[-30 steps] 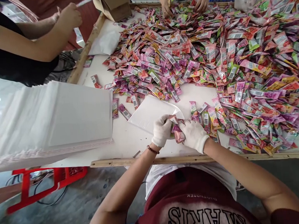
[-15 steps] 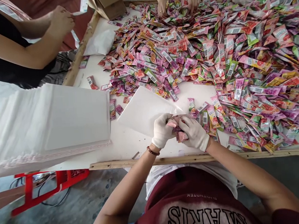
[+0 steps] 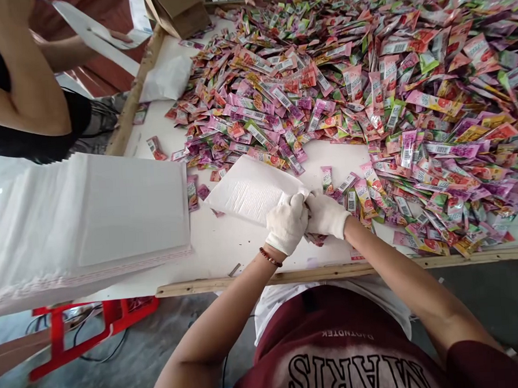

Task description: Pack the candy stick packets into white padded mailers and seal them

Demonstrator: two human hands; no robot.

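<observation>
Both my hands wear white gloves and meet at the open end of a white padded envelope lying on the white table. My left hand is closed on the envelope's mouth. My right hand is closed too, pressed against the opening; a few pink sachets peek out beneath it. Loose sachets lie just right of my hands.
A huge heap of colourful sachets covers the table's right and far side. A tall stack of white envelopes sits at left. Another person stands far left with an envelope. A cardboard box and a red stool are nearby.
My hands carried a handful of pink sachets up to the envelope's mouth and closed in on it; the sachets are now mostly hidden. The person at left raised an arm.
</observation>
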